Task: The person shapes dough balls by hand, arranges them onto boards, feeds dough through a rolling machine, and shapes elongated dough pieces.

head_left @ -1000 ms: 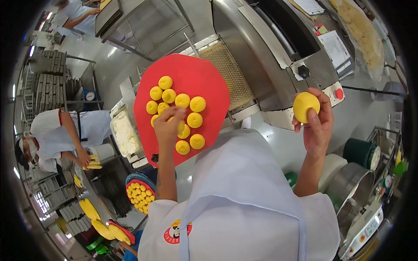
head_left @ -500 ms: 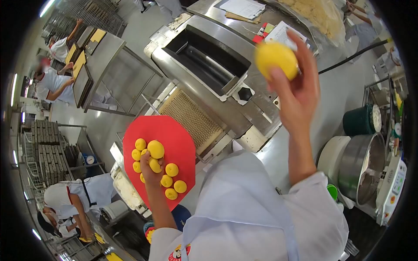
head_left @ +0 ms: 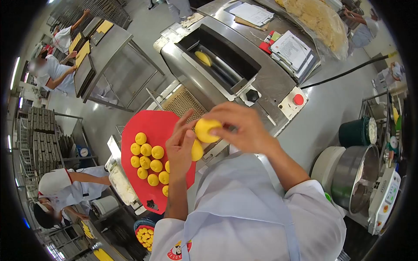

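My right hand (head_left: 237, 126) is closed on a yellow dough ball (head_left: 207, 130) in front of my chest. Close beside it, my left hand (head_left: 180, 145) has another yellow dough ball (head_left: 197, 150) against its thumb and palm. Both balls nearly touch each other. Below and left, several yellow dough balls (head_left: 145, 150) rest on a red board (head_left: 130, 127), partly covered by my left hand and forearm. Inside the black trough of the steel machine (head_left: 217, 76) lies a flattened yellow dough piece (head_left: 203, 58).
A red button (head_left: 298, 99) and black knob (head_left: 252, 95) are on the machine. Papers (head_left: 291, 50) lie behind it. A steel mixing bowl (head_left: 355, 178) stands right. One co-worker (head_left: 72, 187) is at lower left; others (head_left: 56, 71) work at a steel table (head_left: 106, 56).
My right hand has come down and inward with its ball, meeting my left hand, which has lifted off the board with a ball. A flattened dough piece now lies in the trough.
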Tool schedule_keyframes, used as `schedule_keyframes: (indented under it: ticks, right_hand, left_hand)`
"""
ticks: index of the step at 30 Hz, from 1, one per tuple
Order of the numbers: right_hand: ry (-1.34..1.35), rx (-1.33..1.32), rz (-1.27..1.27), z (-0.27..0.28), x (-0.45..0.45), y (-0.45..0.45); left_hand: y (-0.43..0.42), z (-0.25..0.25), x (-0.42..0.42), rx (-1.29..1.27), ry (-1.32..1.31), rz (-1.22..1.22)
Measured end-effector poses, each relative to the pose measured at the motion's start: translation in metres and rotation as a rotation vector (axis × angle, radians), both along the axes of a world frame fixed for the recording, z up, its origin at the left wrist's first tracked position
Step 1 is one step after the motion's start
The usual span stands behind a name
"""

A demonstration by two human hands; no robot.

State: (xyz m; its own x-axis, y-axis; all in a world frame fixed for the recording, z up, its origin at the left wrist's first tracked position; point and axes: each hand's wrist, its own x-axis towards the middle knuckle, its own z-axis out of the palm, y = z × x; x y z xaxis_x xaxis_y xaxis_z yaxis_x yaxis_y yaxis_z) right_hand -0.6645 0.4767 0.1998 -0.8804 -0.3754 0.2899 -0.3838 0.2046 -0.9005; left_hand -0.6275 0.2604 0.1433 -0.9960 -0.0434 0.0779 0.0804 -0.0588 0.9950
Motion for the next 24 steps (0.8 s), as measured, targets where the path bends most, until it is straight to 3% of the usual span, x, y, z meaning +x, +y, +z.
schedule_keyframes:
  ticks: [1, 4, 7, 9, 10, 13, 15, 18, 21, 24]
  right_hand:
    - [-0.099, -0.022, -0.043, 0.003, 0.0, 0.009]
    - [0.056, -0.152, -0.22, -0.001, -0.012, 0.029]
    - [0.232, -0.137, -0.442, 0.018, -0.009, 0.04]
    - [0.448, -0.186, -0.534, 0.034, -0.018, 0.047]
    - [0.517, -0.211, -0.595, 0.044, -0.022, 0.047]
    - [0.718, -0.246, -0.733, 0.065, -0.045, 0.041]
    - [0.827, -0.23, -0.774, 0.07, -0.062, 0.035]
    - [0.679, 0.004, -0.724, 0.023, -0.092, 0.027]
    - [0.75, 0.444, -0.773, -0.038, -0.092, 0.044]
    - [0.294, 0.178, -0.928, -0.029, -0.041, 0.05]
  left_hand:
    - [-0.003, 0.013, 0.006, -0.005, -0.078, -0.031]
    - [-0.046, -0.016, 0.013, -0.216, -0.346, 0.009]
    - [-0.101, -0.088, 0.03, -0.872, -0.147, 0.067]
    - [-0.125, -0.11, 0.056, -1.035, -0.081, 0.072]
    - [-0.129, -0.11, 0.063, -1.113, -0.044, 0.07]
    - [-0.128, -0.079, 0.078, -1.252, -0.267, -0.049]
    - [-0.133, -0.071, 0.081, -1.232, -0.388, -0.171]
    - [-0.14, -0.071, 0.083, -1.253, -0.373, -0.261]
    - [-0.145, -0.073, 0.084, -1.214, -0.307, -0.249]
    - [-0.141, -0.081, 0.09, -1.05, -0.281, -0.131]
